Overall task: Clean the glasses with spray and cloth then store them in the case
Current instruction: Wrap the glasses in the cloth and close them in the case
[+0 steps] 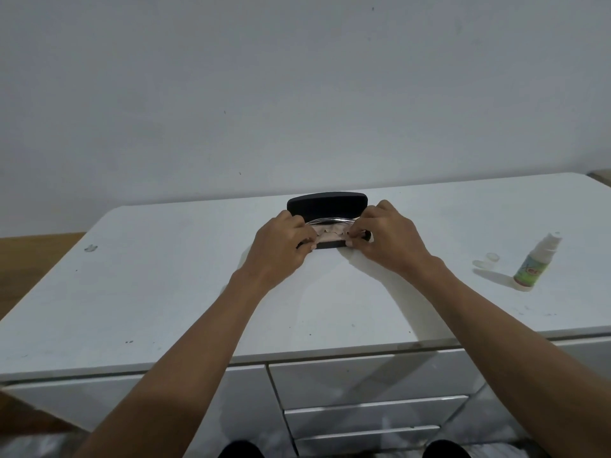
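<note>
My left hand point(281, 241) and right hand point(385, 234) are both pinching the crumpled pale pink cloth point(330, 233), tucking it into the open black hard-shell glasses case point(325, 201) on the white tabletop point(165, 292). The thin-rimmed glasses point(325, 220) are lying inside, mostly hidden. Bunched cloth is risking jamming the lid or pressing on the lenses. The small white spray bottle point(534, 262) is standing well apart to my right.

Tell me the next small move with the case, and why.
Probably tuck the pinkish cloth flat, then lower the lid. The black case stands open on the white table, both hands at its ends: left hand, right hand. The cloth fills it, and a thin glasses rim seems to show behind.
</note>
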`<state>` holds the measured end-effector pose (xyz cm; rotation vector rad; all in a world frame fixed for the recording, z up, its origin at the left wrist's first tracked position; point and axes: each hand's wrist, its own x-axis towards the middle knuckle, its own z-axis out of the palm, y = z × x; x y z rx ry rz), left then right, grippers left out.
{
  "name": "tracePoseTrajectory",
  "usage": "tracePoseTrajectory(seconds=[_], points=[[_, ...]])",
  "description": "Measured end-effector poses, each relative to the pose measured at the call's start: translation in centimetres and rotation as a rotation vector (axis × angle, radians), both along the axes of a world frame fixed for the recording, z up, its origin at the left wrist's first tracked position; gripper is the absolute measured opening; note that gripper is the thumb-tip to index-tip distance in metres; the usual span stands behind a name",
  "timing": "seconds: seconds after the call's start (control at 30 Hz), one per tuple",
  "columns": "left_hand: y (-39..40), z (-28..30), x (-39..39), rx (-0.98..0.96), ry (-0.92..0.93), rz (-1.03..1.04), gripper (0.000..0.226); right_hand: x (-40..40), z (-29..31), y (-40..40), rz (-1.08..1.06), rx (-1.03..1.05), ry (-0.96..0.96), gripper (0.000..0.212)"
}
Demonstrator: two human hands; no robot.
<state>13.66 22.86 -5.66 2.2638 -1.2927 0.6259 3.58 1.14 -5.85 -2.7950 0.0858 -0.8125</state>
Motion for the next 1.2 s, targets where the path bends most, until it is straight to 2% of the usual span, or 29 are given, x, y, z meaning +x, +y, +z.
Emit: tracePoseTrajectory(seconds=[0.2, 0.4, 0.57, 0.7, 0.9, 1.2], points=[[-0.3, 0.0, 0.1, 0.016, 0.033, 0.014, 0.006, -0.3, 0.1, 0.5, -0.03, -0.024, -0.004, 0.002], [-0.4, 0.1, 0.0, 0.038, 0.053, 0.027, 0.007, -0.3, 0.6, 0.9, -0.025, -0.03, 0.081, 0.013], [-0.2, -0.1, -0.4, 0.02, -0.004, 0.031, 0.007, -0.3, 0.8, 1.2, -0.051, -0.05, 0.024, 0.008], [-0.3, -0.4, -0.1, 0.002, -0.028, 0.03, 0.005, -0.2, 1.1, 1.5, -0.068, -0.032, 0.117, 0.014], [-0.5, -0.8, 0.3, -0.002, -0.052, 0.024, 0.008, -0.4, 0.9, 1.5, -0.086, -0.023, 0.141, 0.017], [-0.6, -0.2, -0.2, 0.063, -0.004, 0.048, 0.009, -0.6, 0.6, 1.5, -0.075, -0.015, 0.123, 0.015]])
